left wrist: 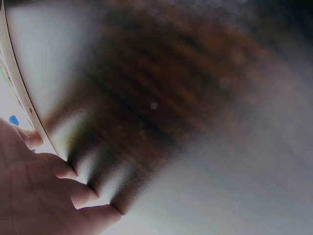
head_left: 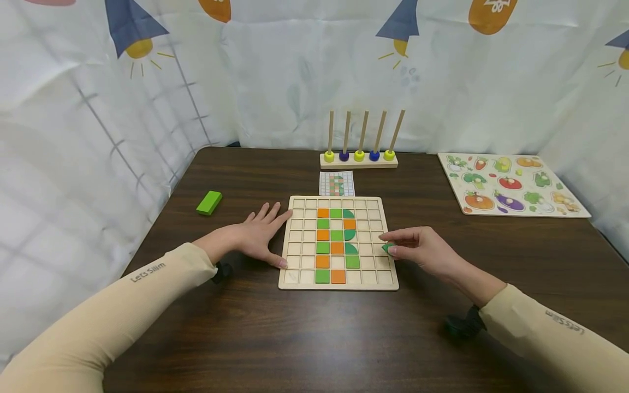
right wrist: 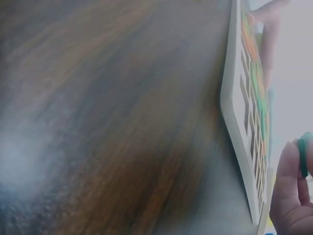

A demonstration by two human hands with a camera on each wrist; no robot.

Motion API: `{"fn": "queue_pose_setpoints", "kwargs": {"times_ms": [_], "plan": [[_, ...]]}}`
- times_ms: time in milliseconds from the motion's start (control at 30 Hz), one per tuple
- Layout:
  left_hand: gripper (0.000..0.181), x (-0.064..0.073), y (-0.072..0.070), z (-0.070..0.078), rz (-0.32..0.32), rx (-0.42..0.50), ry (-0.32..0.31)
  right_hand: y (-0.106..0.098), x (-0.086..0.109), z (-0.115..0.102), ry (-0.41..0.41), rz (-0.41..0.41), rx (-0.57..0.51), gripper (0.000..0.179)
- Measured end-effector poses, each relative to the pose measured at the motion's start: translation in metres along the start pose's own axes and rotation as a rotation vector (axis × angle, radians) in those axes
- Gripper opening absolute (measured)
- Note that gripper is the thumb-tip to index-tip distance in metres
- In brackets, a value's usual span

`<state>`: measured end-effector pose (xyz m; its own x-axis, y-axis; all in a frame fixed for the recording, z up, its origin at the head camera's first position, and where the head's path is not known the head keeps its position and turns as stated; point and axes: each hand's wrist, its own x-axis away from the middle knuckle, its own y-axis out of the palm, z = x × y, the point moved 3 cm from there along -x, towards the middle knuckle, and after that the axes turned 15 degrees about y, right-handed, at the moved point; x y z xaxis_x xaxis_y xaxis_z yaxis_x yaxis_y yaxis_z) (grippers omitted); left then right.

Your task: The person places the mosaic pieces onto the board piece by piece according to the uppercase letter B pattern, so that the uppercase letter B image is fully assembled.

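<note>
A wooden grid board [head_left: 368, 278] lies on the dark table, with orange, light green and rounded dark green tiles set in its middle columns. My left hand [head_left: 255, 237] is spread flat at the board's left edge, its thumb and a fingertip touching the rim. At the right edge my right hand [head_left: 425, 251] pinches a dark green tile [head_left: 387, 248] between thumb and fingers, just over the board. In the right wrist view that green tile [right wrist: 303, 154] shows edge-on. A pattern card [head_left: 337, 184] lies behind the board.
A light green block [head_left: 209, 203] lies to the left. Behind the card stands a wooden peg rack [head_left: 358, 162] with upright pegs and coloured beads. A vegetable puzzle board [head_left: 516, 185] lies at the back right. Printed curtains [head_left: 295, 71] hang around the table.
</note>
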<state>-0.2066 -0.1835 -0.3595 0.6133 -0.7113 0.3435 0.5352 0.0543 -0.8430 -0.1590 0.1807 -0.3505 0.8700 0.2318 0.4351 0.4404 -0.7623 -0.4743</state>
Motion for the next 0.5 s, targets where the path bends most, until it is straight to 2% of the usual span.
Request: {"fn": "queue_pose_setpoints", "kwargs": {"times_ms": [233, 333, 500], "plan": [[0.125, 0.000, 0.000, 0.001, 0.005, 0.006, -0.002, 0.007, -0.001, -0.006, -0.073, 0.015, 0.046, 0.028], [0.125, 0.000, 0.000, 0.002, 0.005, 0.004, -0.003, 0.009, -0.001, -0.008, -0.071, 0.025, 0.041, 0.027], [0.125, 0.000, 0.000, 0.002, 0.003, 0.000, -0.004, 0.011, -0.001, -0.012, -0.028, 0.023, -0.051, 0.022]]}}
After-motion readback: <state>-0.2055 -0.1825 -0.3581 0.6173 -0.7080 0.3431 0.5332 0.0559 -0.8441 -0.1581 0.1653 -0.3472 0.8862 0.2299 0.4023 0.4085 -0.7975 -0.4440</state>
